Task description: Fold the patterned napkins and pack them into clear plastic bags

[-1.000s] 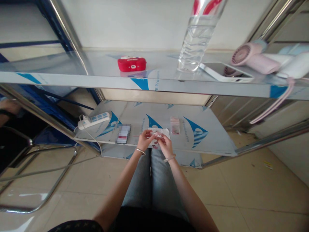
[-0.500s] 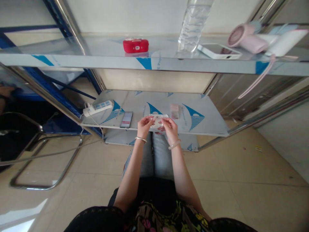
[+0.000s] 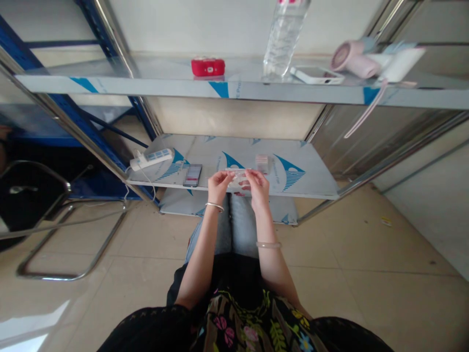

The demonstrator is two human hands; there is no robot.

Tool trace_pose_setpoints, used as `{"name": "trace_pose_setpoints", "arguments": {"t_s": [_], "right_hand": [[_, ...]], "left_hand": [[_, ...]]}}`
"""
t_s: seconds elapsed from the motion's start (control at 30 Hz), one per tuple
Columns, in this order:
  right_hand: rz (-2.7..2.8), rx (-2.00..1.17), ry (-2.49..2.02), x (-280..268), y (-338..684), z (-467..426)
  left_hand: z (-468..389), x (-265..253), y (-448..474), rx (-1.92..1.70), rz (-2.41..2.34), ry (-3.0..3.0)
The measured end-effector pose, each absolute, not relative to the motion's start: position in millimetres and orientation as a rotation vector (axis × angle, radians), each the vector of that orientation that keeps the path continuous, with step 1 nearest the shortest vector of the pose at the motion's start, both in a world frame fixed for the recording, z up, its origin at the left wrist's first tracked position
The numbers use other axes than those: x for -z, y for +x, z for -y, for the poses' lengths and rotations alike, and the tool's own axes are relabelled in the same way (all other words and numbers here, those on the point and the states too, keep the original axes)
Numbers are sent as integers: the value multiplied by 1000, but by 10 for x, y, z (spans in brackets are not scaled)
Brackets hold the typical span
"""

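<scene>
Between my two hands, above the front edge of the lower shelf, is a small see-through plastic bag. My left hand pinches its upper left corner with thumb and finger. The upper right corner is pinched by my right hand, whose other fingers show through the film. Whether anything lies inside the bag I cannot make out. Just behind my right hand a small stack of pinkish-white packets rests on the shelf. A phone lies to the left of my left hand.
A white power strip with a cord is at the left of the lower shelf. The upper shelf bears a red case, a water bottle, a white phone and a pink handheld fan. A metal-framed chair stands left.
Both hands still grip the bag, which now looks spread flatter between them. My right wrist has straightened a little, and the camera view has shifted slightly.
</scene>
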State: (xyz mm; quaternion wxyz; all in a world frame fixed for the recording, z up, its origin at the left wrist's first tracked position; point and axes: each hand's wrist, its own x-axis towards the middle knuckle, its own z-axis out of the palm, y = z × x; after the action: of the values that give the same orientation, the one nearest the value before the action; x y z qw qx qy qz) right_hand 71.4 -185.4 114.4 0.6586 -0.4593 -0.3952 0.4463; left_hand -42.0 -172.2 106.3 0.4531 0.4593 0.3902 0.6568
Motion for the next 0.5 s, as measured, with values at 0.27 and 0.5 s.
{"name": "trace_pose_setpoints", "arguments": {"t_s": [0.27,0.5], "right_hand": [[956,-1009,-1078,-1082,810,1920],[941,-920,-1057,-1108,791,1917]], "left_hand": [[1852,-1032,-481,-1615,-1036,1150],[1886,-1072,-454,-1639,-1022,1161]]}}
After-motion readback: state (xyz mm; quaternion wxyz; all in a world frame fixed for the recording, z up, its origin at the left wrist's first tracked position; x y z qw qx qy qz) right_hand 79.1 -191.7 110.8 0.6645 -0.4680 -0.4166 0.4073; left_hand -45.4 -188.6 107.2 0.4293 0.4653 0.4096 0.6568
